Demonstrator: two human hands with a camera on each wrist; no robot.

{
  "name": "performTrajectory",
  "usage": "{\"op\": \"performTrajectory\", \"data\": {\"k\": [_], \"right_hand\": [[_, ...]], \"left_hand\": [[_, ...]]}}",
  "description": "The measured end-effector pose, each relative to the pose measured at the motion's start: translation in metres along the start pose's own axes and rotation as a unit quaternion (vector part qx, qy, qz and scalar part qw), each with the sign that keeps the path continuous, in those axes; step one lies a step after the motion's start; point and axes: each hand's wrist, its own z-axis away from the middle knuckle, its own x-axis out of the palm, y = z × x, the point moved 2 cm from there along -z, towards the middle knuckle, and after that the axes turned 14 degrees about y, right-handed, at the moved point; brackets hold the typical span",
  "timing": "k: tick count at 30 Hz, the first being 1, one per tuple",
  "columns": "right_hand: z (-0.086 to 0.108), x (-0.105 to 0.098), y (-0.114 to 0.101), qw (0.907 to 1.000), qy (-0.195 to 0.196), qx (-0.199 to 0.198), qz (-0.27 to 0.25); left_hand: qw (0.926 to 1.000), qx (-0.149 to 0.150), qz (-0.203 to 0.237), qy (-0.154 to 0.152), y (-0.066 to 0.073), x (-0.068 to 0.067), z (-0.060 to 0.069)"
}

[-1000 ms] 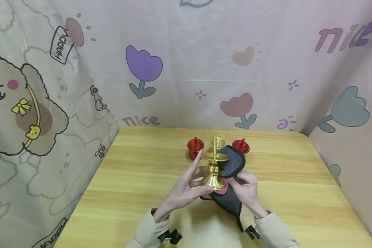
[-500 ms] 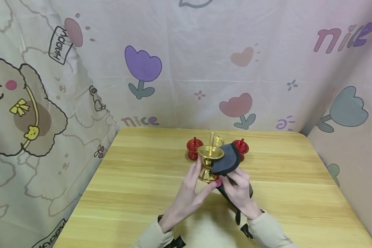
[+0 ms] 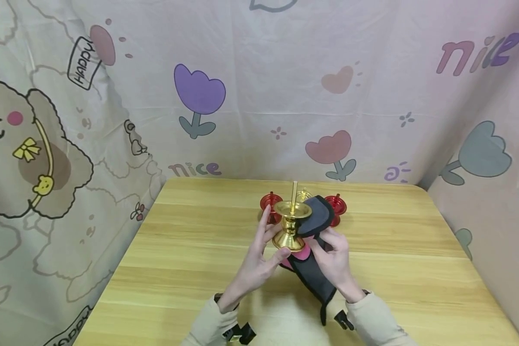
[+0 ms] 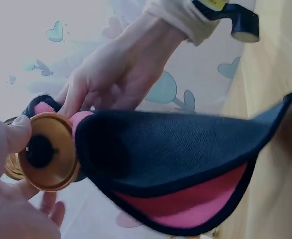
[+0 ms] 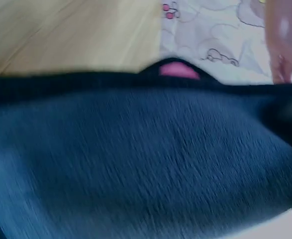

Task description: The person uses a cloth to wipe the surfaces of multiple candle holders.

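Note:
A shiny gold candlestick [image 3: 289, 239] with a wide drip dish and a tall thin spike is held upright above the table. My left hand [image 3: 257, 262] grips it from the left, thumb at the base rim and fingers behind. My right hand [image 3: 335, 257] pinches a dark grey cloth [image 3: 316, 218] with black edging and a pink reverse, which lies against the candlestick's right side. The cloth's lower part hangs toward the table. In the left wrist view the hollow underside of the base [image 4: 58, 167] shows beside the cloth. Cloth fills most of the right wrist view.
Behind my hands stand a red candlestick [image 3: 270, 202] on the left, another red candlestick [image 3: 337, 204] on the right, and a partly hidden gold candlestick [image 3: 304, 193] between them. The wooden table [image 3: 190, 250] meets a printed fabric backdrop [image 3: 251, 96] at its far edge.
Both hands, with the candlestick and cloth, have shifted a little left and farther from me. The candlestick tipped slightly and came upright again; the cloth's hanging part folded, then spread out.

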Motion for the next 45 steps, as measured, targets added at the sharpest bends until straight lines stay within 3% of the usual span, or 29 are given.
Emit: {"op": "performTrajectory", "data": {"k": [2,5,8,10,16,19,23,26,28,31,34,36,40,45], "right_hand": [[0.001,0.001,-0.001,0.9988,0.004,-0.046,0.019],[0.002,0.002,-0.003,0.9932,0.011,-0.105,0.048],[0.003,0.003,-0.004,0.9914,0.011,-0.121,0.050],[0.003,0.004,-0.003,0.9934,0.005,-0.111,0.028],[-0.001,0.000,-0.001,0.9959,-0.026,-0.035,-0.079],[-0.004,-0.001,-0.001,0.9926,-0.049,-0.009,-0.111],[-0.006,-0.004,-0.001,0.9877,-0.078,-0.008,-0.135],[-0.007,-0.006,0.002,0.9878,-0.086,0.004,-0.130],[-0.008,-0.008,0.004,0.9884,-0.088,0.042,-0.117],[-0.008,-0.012,0.004,0.9844,-0.087,0.114,-0.103],[-0.006,-0.013,0.003,0.9800,-0.083,0.148,-0.104],[-0.004,-0.011,0.003,0.9837,-0.075,0.126,-0.104],[0.000,-0.005,0.002,0.9945,-0.057,0.039,-0.079],[0.003,0.003,-0.001,0.9965,-0.047,-0.031,-0.062]], "left_hand": [[0.9991,0.027,-0.034,-0.001,0.003,0.000,0.000],[0.9911,0.091,-0.097,0.011,0.008,0.002,0.000],[0.9807,0.135,-0.138,0.030,0.011,0.001,-0.001],[0.9808,0.141,-0.131,0.031,0.013,0.000,-0.002],[0.9930,0.113,-0.033,0.008,0.007,-0.005,-0.004],[0.9933,0.113,-0.022,0.006,0.003,-0.005,-0.004],[0.9924,0.121,-0.023,0.008,0.002,-0.005,-0.004],[0.9963,0.086,0.003,0.004,0.002,-0.005,-0.004],[0.9978,0.049,0.043,-0.007,0.002,-0.005,-0.003],[0.9942,0.005,0.104,-0.027,0.001,-0.004,-0.004],[0.9908,-0.011,0.127,-0.044,0.002,-0.004,-0.004],[0.9915,-0.017,0.120,-0.049,0.003,-0.004,-0.005],[0.9954,-0.016,0.082,-0.046,0.004,-0.002,-0.005],[0.9988,0.007,0.040,-0.028,0.007,-0.001,-0.004]]}}
